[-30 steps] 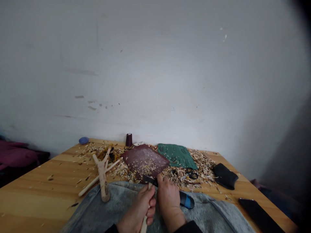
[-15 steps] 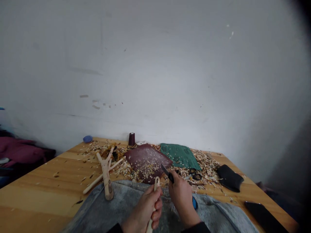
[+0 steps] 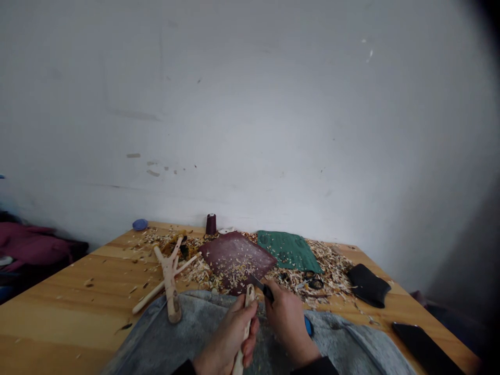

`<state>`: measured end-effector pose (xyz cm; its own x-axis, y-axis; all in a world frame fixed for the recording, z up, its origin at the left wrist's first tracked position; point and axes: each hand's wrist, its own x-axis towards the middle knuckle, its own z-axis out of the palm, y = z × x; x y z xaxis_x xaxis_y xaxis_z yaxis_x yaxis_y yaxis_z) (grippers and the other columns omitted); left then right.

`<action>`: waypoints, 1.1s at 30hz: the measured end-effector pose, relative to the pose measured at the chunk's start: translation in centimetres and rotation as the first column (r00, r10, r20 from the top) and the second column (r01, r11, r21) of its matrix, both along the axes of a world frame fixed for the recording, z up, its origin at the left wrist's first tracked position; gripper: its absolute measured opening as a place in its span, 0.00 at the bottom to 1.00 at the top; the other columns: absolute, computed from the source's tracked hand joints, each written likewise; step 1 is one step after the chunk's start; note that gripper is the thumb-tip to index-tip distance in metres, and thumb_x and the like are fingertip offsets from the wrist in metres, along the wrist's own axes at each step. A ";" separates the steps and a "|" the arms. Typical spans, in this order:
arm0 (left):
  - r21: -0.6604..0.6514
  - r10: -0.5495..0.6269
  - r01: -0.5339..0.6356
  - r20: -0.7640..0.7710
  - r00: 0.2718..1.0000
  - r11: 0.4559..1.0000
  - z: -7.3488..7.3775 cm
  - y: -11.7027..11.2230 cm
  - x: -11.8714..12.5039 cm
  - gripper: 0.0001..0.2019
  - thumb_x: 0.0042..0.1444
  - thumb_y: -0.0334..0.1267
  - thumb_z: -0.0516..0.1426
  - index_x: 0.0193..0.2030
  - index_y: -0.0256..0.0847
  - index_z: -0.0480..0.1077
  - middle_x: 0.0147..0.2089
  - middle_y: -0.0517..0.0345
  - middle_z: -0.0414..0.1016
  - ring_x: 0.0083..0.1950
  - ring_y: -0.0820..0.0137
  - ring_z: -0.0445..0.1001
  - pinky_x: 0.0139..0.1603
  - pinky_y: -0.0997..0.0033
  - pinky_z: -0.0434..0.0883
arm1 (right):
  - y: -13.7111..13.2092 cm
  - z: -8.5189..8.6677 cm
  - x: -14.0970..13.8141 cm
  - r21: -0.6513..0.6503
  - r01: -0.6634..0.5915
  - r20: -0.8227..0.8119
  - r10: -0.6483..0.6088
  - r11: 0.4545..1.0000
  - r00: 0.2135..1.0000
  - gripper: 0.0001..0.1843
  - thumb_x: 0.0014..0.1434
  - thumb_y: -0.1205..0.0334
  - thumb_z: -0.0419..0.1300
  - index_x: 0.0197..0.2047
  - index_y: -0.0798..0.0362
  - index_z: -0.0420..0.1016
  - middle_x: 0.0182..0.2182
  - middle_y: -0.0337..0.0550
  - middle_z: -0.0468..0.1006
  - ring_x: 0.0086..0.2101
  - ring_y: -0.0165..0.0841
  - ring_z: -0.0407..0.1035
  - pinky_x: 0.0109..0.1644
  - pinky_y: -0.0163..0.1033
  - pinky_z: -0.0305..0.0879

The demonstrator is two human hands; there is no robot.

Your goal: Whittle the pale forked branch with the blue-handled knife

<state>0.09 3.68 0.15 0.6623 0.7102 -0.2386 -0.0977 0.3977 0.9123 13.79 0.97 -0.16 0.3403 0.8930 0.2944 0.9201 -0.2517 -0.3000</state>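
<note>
Pale-wood stick (image 3: 249, 297) in our closed left hand (image 3: 233, 329), we see its long axis run forward, slightly rightward, its end bare beyond our grip, while our right hand (image 3: 288, 316), wrapped round the knife (image 3: 267, 292), points the blade (image 3: 257, 283) leftward just beside that end, contact unclear

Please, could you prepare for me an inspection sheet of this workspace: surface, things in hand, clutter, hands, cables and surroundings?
Surface: wooden table, strewn with wood shavings; grey cloth over its near edge.
Things in hand: pale stick and knife; the blade is near the stick's upper end, contact cannot be told.
Clutter: forked wood piece, maroon sheet, green sheet, thread spool, scissors, black phone-like slab.
Hands: left hand grips the stick; right hand grips the knife.
Cables: nothing seen.
Surroundings: pale, marked wall behind; dark pink fabric beyond the table's left side.
</note>
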 end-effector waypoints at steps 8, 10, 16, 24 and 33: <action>0.006 0.050 -0.050 0.001 0.999 0.999 0.8 0.2 -0.4 0.18 0.45 0.52 0.60 0.33 0.44 0.58 0.22 0.71 0.62 0.15 0.82 0.57 0.11 0.81 0.53 | -0.1 -0.2 -0.5 -0.028 -0.067 0.017 0.068 0.997 0.998 0.17 0.56 0.71 0.53 0.46 0.46 0.73 0.35 0.38 0.80 0.34 0.30 0.73 0.33 0.31 0.53; -0.015 0.039 -0.038 0.023 0.999 0.999 1.0 0.3 -0.7 0.18 0.44 0.50 0.60 0.33 0.43 0.58 0.22 0.71 0.62 0.15 0.82 0.56 0.11 0.81 0.53 | -0.2 -0.1 -0.6 -0.035 -0.074 0.025 0.075 0.997 0.997 0.16 0.56 0.72 0.53 0.45 0.46 0.73 0.35 0.38 0.80 0.34 0.30 0.73 0.32 0.31 0.53; -0.065 -0.021 0.023 0.027 0.999 0.998 1.1 0.6 -1.0 0.20 0.44 0.52 0.61 0.30 0.45 0.54 0.22 0.72 0.61 0.14 0.84 0.52 0.12 0.81 0.46 | -0.4 0.0 -0.8 -0.043 -0.107 0.072 0.110 0.993 0.991 0.13 0.56 0.71 0.53 0.40 0.47 0.74 0.33 0.38 0.79 0.34 0.31 0.73 0.32 0.32 0.52; 0.039 -0.008 0.010 -0.072 0.997 0.999 0.6 0.9 -0.9 0.23 0.44 0.56 0.62 0.33 0.46 0.56 0.21 0.75 0.58 0.14 0.83 0.49 0.11 0.83 0.47 | -0.3 -0.1 -0.9 -0.092 -0.123 0.079 0.131 0.988 0.988 0.13 0.58 0.67 0.54 0.43 0.46 0.74 0.33 0.39 0.79 0.33 0.31 0.73 0.32 0.33 0.53; 0.250 0.073 -0.002 -0.273 0.959 0.968 0.1 0.9 -0.3 0.22 0.49 0.62 0.56 0.27 0.45 0.57 0.09 0.75 0.50 0.08 0.80 0.45 0.07 0.80 0.49 | 0.1 0.3 -1.6 -0.084 -0.157 0.040 0.160 0.984 0.986 0.10 0.60 0.65 0.52 0.40 0.46 0.75 0.32 0.40 0.80 0.32 0.31 0.74 0.31 0.32 0.55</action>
